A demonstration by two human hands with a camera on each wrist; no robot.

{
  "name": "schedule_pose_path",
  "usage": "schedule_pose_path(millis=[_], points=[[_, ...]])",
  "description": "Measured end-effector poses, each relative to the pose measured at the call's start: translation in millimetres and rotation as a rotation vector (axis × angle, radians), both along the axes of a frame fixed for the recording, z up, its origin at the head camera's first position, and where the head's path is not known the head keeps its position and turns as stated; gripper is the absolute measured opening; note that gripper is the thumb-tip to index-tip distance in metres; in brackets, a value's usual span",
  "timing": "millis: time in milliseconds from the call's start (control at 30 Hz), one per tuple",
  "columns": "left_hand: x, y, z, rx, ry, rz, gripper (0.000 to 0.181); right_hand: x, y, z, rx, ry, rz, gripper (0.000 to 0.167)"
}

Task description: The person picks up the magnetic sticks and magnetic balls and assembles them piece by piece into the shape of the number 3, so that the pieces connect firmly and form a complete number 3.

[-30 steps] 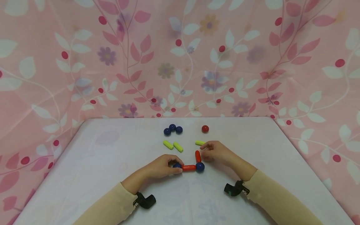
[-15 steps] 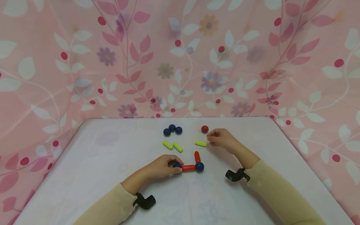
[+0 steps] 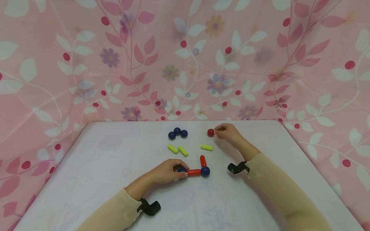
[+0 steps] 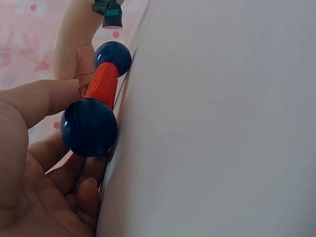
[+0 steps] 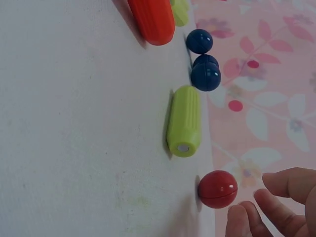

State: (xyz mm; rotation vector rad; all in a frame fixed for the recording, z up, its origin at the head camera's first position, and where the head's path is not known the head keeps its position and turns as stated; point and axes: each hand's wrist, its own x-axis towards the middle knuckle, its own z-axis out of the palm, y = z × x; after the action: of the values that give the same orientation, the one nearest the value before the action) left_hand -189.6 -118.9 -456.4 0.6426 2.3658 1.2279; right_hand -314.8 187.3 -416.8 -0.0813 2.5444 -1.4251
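The nearest, the left hand, curls thumb and finger round a glossy dark-blue ball. In the head view, a ribbed red stick runs from it at 3 o'clock to a second glossy dark-blue ball, where another red stick points toward 12. Beyond lie three lime-green sticks; only the right wrist view shows one's silvery round end. Farther, toward 1 o'clock, sits a glossy red ball; the right hand, at its 3 o'clock, seems touching there, but its own wrist view shows parted fingers just short, holding nothing. Three dark-blue balls cluster toward 9.
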Motion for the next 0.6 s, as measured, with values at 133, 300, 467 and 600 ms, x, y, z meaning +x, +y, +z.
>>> schedule_pose_path(millis=[133, 300, 467, 600], points=[[0.5, 3.0, -0.5, -0.015, 0.016, 0.019, 0.018, -6.8, -1.6, -5.0, 0.02, 0.007, -0.023, 0.032], [2.1, 8.2, 2.0, -0.032, 0.026, 0.048, 0.018, -15.2, -2.7, -10.9, 0.034, -0.016, -0.051, 0.034], [4.8, 11.7, 4.7, -0.054, 0.016, 0.091, 0.017, -20.6, -7.6, -15.6, 0.042, -0.017, -0.04, 0.042], [5.0, 15.2, 1.7, -0.057, 0.005, 0.116, 0.016, -21.9, -13.1, -19.1, 0.032, -0.012, -0.047, 0.044]])
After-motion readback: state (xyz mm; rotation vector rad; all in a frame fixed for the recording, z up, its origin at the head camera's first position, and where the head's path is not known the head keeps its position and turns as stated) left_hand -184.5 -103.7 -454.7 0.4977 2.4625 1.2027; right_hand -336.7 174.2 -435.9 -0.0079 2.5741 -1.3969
